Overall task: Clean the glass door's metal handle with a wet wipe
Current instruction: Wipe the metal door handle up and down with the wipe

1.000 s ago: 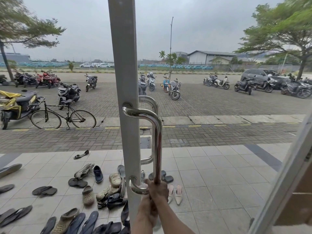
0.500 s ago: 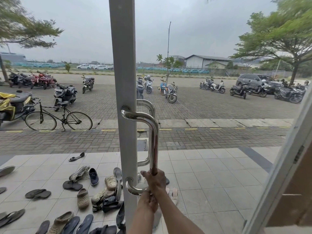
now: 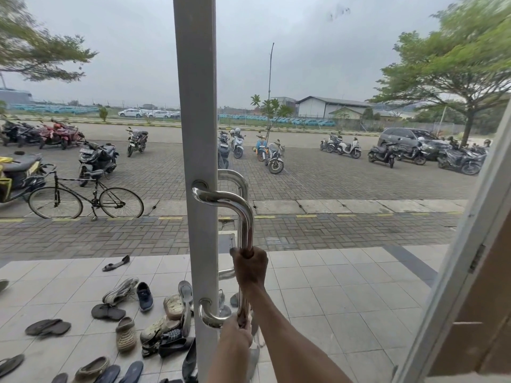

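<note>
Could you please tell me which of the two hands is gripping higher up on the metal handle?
The right hand, wrapped around the metal handle mid-bar; the left hand holds its bottom bend.

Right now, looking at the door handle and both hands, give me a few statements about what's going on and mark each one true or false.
1. The right hand is wrapped around the upright bar of the metal handle. True.
2. The left hand is off the handle, resting on the glass. False: it grips the handle's lower end, near the bottom bend.
3. The right hand sits higher on the bar than the left. True.
4. A wet wipe hangs loose from the handle's top bend. False: the top bend is bare, and no wipe shows there.
5. Shoes and sandals lie on the tiles outside the door. True.
</note>
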The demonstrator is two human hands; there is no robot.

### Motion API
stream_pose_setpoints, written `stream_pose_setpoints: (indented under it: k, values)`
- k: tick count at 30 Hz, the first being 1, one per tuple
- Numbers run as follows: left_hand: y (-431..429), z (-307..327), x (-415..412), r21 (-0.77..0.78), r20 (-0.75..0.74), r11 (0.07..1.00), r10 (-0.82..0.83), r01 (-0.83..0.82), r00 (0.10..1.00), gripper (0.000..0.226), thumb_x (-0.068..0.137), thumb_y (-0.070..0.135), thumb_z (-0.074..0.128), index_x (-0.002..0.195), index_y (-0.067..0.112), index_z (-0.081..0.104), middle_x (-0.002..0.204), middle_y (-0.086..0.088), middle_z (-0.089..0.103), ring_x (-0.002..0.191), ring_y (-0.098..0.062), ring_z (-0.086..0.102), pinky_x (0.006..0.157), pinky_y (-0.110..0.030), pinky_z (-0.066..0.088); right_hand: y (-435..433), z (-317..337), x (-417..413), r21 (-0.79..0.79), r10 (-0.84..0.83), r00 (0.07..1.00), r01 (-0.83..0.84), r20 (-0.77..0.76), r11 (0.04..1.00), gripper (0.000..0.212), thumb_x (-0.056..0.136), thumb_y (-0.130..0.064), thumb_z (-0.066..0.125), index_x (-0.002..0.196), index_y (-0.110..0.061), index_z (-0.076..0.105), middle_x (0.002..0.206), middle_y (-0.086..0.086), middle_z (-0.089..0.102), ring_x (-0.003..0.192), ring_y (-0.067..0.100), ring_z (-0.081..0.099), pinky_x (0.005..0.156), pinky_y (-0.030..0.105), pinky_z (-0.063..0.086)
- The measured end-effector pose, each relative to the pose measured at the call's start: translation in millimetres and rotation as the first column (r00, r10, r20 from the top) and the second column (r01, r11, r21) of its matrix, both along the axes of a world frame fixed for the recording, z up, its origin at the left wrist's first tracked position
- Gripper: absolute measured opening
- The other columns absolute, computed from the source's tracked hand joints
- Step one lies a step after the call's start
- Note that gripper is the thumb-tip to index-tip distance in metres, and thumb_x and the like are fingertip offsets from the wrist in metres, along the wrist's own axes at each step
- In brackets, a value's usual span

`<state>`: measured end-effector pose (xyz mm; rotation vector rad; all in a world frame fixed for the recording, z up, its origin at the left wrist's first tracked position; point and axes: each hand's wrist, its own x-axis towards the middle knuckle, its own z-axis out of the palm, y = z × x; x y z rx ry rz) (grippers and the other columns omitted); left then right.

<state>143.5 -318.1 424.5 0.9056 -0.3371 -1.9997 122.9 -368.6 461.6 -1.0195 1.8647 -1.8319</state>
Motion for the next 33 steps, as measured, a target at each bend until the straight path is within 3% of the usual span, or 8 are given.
stream_pose_setpoints:
  k: [3, 4, 5, 6, 11, 18, 21, 33]
  values:
    - [0, -32, 40, 0.213, 0.090, 0.960, 0.167, -0.183, 0.982, 0.026, 0.105, 0.005, 0.038, 0.083, 0.009, 0.052, 0.058, -0.017, 0.071, 0.020, -0.006, 0.047, 0.058, -0.013, 0.051, -6, 12, 1, -0.042, -0.011, 1.000, 0.011, -0.015, 0.999, 0.039, 0.068, -0.025, 0.067, 0.041, -0.014, 0.042, 0.042, -0.008, 0.032, 0.043, 0.009, 0.029, 0.043, 0.029, 0.027]
    - [-2, -30, 41, 0.173, 0.131, 0.968, 0.161, -0.182, 0.978, 0.031, 0.105, 0.004, 0.039, 0.076, 0.011, 0.049, 0.050, -0.016, 0.067, 0.019, -0.007, 0.046, 0.105, -0.026, 0.038, -7, 12, 0, -0.048, -0.016, 1.000, 0.015, -0.019, 0.999, 0.039, 0.068, -0.024, 0.067, 0.041, -0.015, 0.040, 0.043, -0.006, 0.030, 0.044, 0.010, 0.028, 0.043, 0.029, 0.026]
    - [0, -32, 40, 0.137, 0.236, 0.975, 0.140, -0.176, 0.962, 0.032, 0.105, 0.004, 0.039, 0.075, 0.008, 0.048, 0.042, -0.010, 0.063, 0.022, -0.007, 0.050, 0.043, -0.023, 0.008, -8, 11, 0, -0.050, -0.026, 0.999, 0.025, -0.023, 0.998, 0.039, 0.068, -0.023, 0.065, 0.041, -0.015, 0.038, 0.043, -0.005, 0.030, 0.044, 0.011, 0.027, 0.043, 0.029, 0.025]
    - [-2, -32, 42, 0.106, 0.300, 0.980, 0.131, -0.170, 0.945, 0.027, 0.104, 0.003, 0.040, 0.081, 0.003, 0.052, 0.046, -0.007, 0.066, 0.033, -0.008, 0.060, 0.055, -0.022, 0.047, -9, 9, 0, -0.052, -0.042, 0.999, 0.040, -0.031, 0.998, 0.038, 0.068, -0.024, 0.064, 0.041, -0.015, 0.038, 0.042, -0.005, 0.029, 0.043, 0.011, 0.026, 0.042, 0.029, 0.024]
    - [-10, -30, 50, 0.120, 0.604, 0.946, 0.171, -0.302, 0.778, 0.038, 0.090, 0.010, 0.065, 0.114, -0.019, 0.059, 0.118, -0.036, 0.062, 0.111, -0.047, 0.061, 0.083, -0.048, 0.053, -11, 6, 3, -0.088, -0.110, 0.992, 0.104, -0.068, 0.991, 0.042, 0.068, -0.023, 0.064, 0.040, -0.014, 0.034, 0.032, -0.005, 0.029, 0.033, 0.009, 0.025, 0.035, 0.021, 0.021]
    - [18, -55, 32, -0.451, 0.822, 0.893, 0.418, -0.006, 0.387, 0.040, 0.084, 0.008, 0.043, 0.097, -0.020, 0.069, 0.102, -0.038, 0.066, 0.097, -0.052, 0.064, 0.088, -0.052, 0.052, -14, 4, 2, -0.095, -0.135, 0.987, 0.127, -0.084, 0.987, 0.047, 0.070, -0.022, 0.067, 0.040, -0.015, 0.032, 0.032, -0.005, 0.027, 0.034, 0.009, 0.023, 0.036, 0.019, 0.021]
    - [30, -75, 31, -0.647, 0.760, 0.686, 0.545, 0.332, 0.355, 0.046, 0.069, 0.010, 0.040, 0.080, -0.025, 0.069, 0.080, -0.038, 0.068, 0.072, -0.053, 0.069, 0.056, -0.053, 0.057, -13, 3, 2, -0.097, -0.126, 0.987, 0.117, -0.095, 0.988, 0.048, 0.070, -0.022, 0.067, 0.040, -0.015, 0.032, 0.031, -0.005, 0.030, 0.032, 0.010, 0.026, 0.036, 0.017, 0.021]
    - [-42, -109, 109, -0.431, 0.762, 0.496, 0.648, 0.754, 0.009, 0.087, 0.043, -0.003, 0.069, 0.129, -0.005, 0.059, 0.130, -0.017, 0.063, 0.116, -0.038, 0.063, 0.105, -0.041, 0.045, -14, 2, 1, -0.107, -0.150, 0.982, 0.138, -0.115, 0.985, 0.044, 0.066, -0.030, 0.059, 0.040, -0.014, 0.028, 0.032, -0.004, 0.028, 0.033, 0.009, 0.024, 0.036, 0.024, 0.021]
